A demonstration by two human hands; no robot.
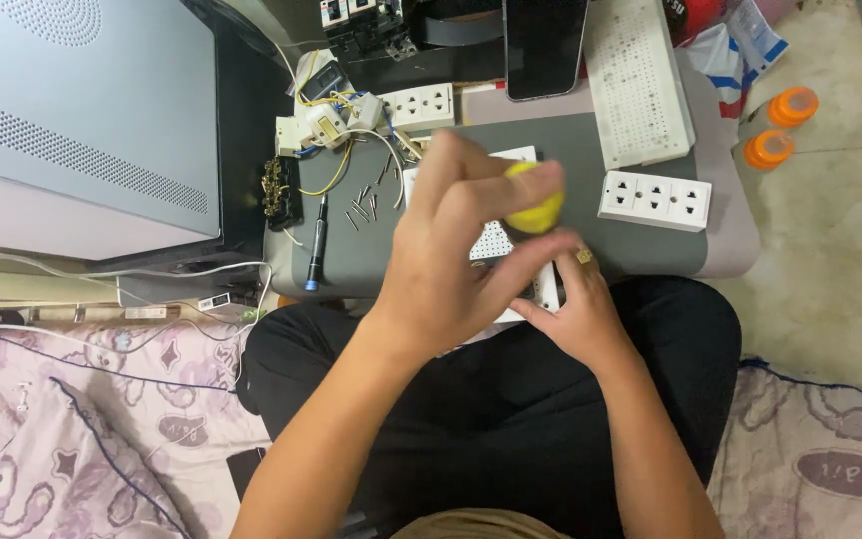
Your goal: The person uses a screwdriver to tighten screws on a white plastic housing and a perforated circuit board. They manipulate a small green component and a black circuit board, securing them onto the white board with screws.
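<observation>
My left hand (456, 245) wraps around the yellow handle of a screwdriver (536, 205) held upright over a white perforated socket panel (494, 240) on the grey work surface. My right hand (576, 309) holds the panel's near right edge, fingers pressed on it, a ring on one finger. Much of the panel is hidden under my hands.
A white three-outlet socket strip (654, 200) lies right of my hands; another socket (418, 105), a long white perforated cover (639, 80) and a dark phone (544, 45) lie farther back. Loose screws (363, 207), a blue-tipped pen tool (316, 245) and wired parts (326, 125) sit left. Two orange caps (780, 125) rest on the floor.
</observation>
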